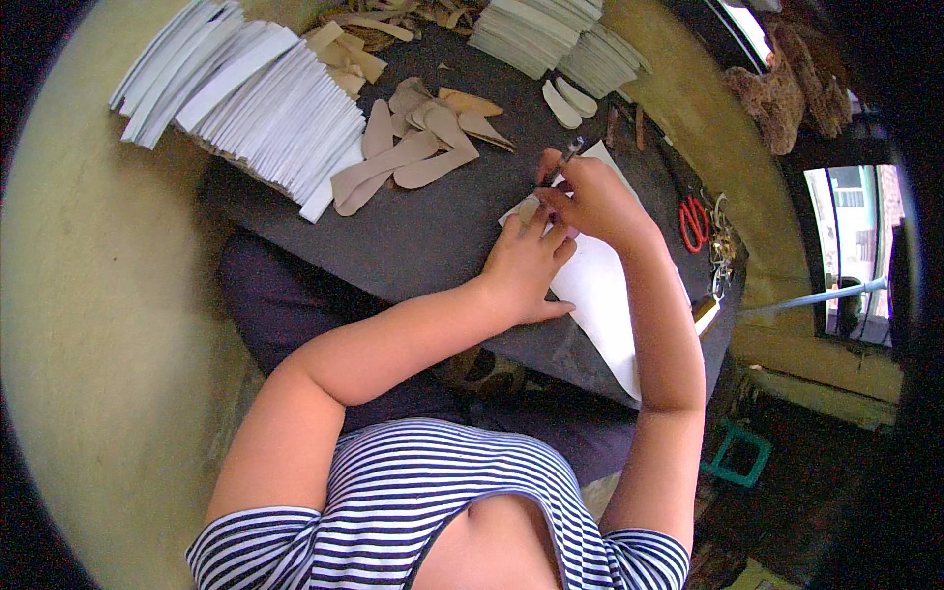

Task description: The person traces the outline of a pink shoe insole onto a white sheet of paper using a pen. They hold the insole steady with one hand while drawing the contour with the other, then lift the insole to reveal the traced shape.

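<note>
My right hand (598,202) is closed around a dark pen (571,150), its tip end hidden by the fingers. Under both hands lies a white sheet (602,295), narrowing toward me. My left hand (519,267) rests flat with fingers spread and the thumb out to the side, pressing near the sheet's far left corner. Between its fingertips shows a small pale, rounded piece (529,209), mostly covered by the fingers. The two hands nearly meet there.
On the dark table (423,246) stand stacked white strips (265,98) at left, brown sole-shaped pieces (423,138) mid-table, and pale stacks (536,34) behind. Two pale insole shapes (568,102) lie apart. Red-handled scissors (693,224) and metal bits (723,251) sit by the right edge.
</note>
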`<state>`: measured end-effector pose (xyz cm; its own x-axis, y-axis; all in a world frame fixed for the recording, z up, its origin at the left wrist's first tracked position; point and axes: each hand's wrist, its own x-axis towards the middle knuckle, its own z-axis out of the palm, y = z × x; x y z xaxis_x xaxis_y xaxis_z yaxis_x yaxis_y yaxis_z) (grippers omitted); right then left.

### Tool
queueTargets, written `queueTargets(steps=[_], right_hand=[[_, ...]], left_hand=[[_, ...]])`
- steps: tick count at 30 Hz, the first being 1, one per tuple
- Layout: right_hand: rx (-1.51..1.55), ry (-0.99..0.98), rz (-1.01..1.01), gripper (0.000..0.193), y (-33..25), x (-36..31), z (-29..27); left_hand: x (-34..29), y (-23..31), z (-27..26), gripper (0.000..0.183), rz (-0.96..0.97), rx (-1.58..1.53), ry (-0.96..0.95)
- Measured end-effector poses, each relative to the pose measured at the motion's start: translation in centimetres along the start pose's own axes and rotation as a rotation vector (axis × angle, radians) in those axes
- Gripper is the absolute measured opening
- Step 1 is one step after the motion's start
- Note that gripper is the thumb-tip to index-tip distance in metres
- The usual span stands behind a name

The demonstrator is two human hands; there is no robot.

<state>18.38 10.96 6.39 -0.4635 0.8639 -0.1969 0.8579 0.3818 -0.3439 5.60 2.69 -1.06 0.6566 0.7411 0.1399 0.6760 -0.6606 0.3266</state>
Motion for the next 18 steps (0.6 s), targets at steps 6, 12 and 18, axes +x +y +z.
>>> queueTargets(steps=[6, 12, 18], right_hand=[[-0.003, -0.018, 0.055, 0.015, 0.0, 0.5, -0.2], [0.119, -0.012, 0.050, 0.015, 0.2, 0.3, 0.0], [0.021, -0.004, -0.002, 0.013, -0.4, 0.0, -0.1]], left_hand=[[0.0, 0.0, -0.2, 0.083, 0.006, -0.019, -0.014], [-0.1, -0.1, 0.1, 0.082, 0.005, -0.014, 0.019], [-0.2, 0.0, 0.1, 0.084, 0.001, -0.008, 0.015]])
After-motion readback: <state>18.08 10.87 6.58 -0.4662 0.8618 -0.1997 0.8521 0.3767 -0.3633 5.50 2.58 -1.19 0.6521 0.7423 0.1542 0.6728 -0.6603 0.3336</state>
